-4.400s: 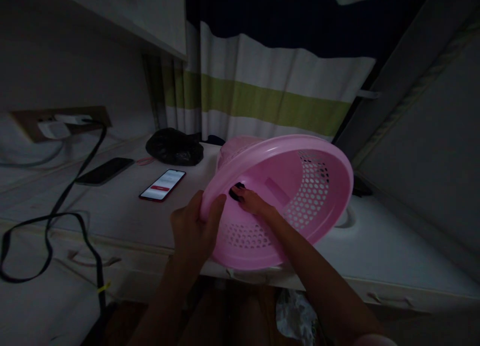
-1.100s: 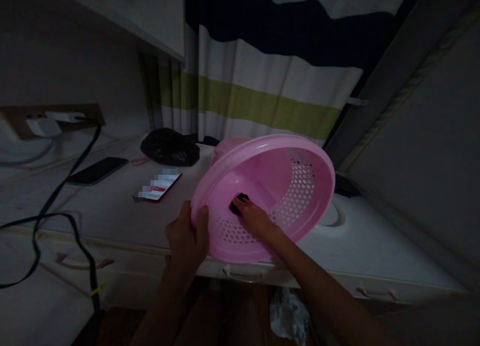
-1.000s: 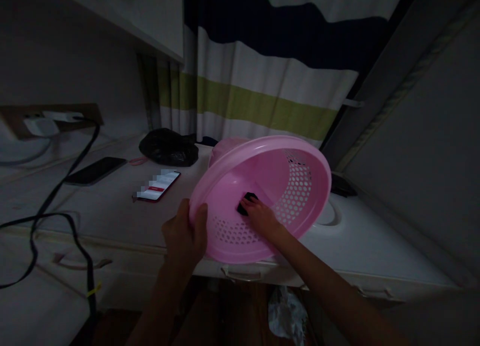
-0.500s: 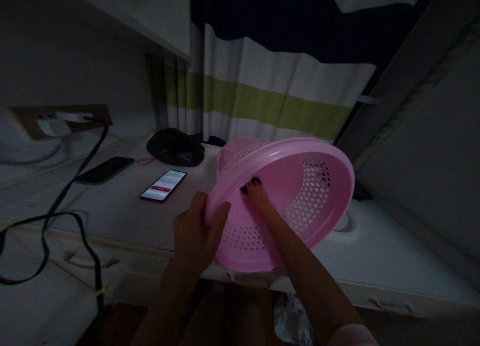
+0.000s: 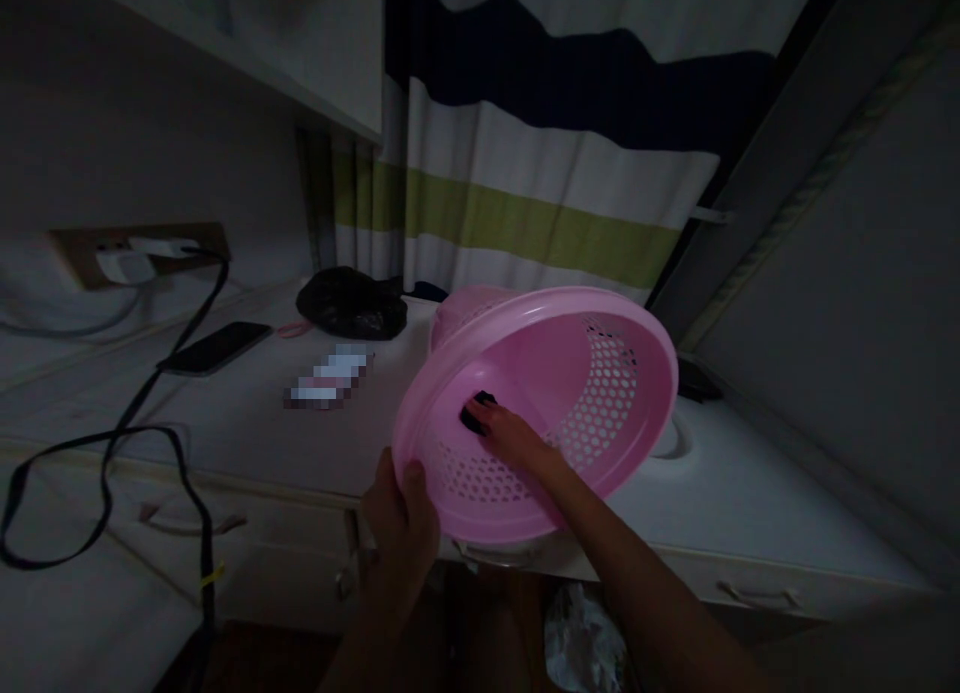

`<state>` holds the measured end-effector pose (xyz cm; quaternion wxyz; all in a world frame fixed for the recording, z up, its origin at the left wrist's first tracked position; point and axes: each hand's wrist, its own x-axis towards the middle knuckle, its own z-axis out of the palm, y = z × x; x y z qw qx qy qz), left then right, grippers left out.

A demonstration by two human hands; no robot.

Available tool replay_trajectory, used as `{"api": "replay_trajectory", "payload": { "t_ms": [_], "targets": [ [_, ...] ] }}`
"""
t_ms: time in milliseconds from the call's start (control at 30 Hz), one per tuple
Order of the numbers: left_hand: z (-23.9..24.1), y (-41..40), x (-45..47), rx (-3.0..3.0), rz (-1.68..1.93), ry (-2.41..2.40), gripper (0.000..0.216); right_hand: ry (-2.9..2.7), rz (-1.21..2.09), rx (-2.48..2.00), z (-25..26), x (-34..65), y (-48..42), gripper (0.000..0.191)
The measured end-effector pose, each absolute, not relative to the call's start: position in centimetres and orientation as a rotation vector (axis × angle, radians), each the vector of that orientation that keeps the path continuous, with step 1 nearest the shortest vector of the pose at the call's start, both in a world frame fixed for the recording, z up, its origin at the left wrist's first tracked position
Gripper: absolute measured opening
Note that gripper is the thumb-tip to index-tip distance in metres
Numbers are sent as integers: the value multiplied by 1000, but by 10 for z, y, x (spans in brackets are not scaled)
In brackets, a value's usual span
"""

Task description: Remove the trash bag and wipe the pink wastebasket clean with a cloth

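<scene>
A pink plastic basket (image 5: 551,323) with rows of holes lies tilted on the white desk, its mouth turned toward me. My left hand (image 5: 401,513) grips the rim at the lower left, thumb on the inner side. Inside the basket, my right hand (image 5: 510,435) is closed on a small black cloth (image 5: 477,413) and presses it against the inner wall near the base. Part of the cloth is hidden under the fingers.
A black plastic bag (image 5: 352,303), a lit phone (image 5: 330,376) and a dark phone (image 5: 217,348) lie left on the desk (image 5: 247,443). A black cable (image 5: 135,413) hangs over its front edge. Behind is a striped curtain (image 5: 547,203); a dark object (image 5: 697,378) lies right.
My right hand has moved the black cloth down and left along the basket's inside. The basket's rim and my left hand have turned slightly and sit lower to the left.
</scene>
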<state>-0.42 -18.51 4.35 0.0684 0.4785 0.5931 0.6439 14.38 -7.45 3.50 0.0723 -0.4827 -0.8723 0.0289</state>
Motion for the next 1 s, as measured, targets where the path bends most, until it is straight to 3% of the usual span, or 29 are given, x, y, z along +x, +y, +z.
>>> {"api": "replay_trajectory", "payload": {
  "t_ms": [367, 667, 1000],
  "targets": [
    [61, -175, -24, 1942, 1875, 1821, 26, -2608, -266, -1878, 51, 189, -60, 44],
    [79, -168, -17, 2032, 1879, 1757, 27, -2610, -180, -1830, 29, 184, -12, 42],
    [99, -164, -15, 2111, 1857, 1825, 29, -2767, 53, -1483, 35, 171, -81, 53]
  ]
}}
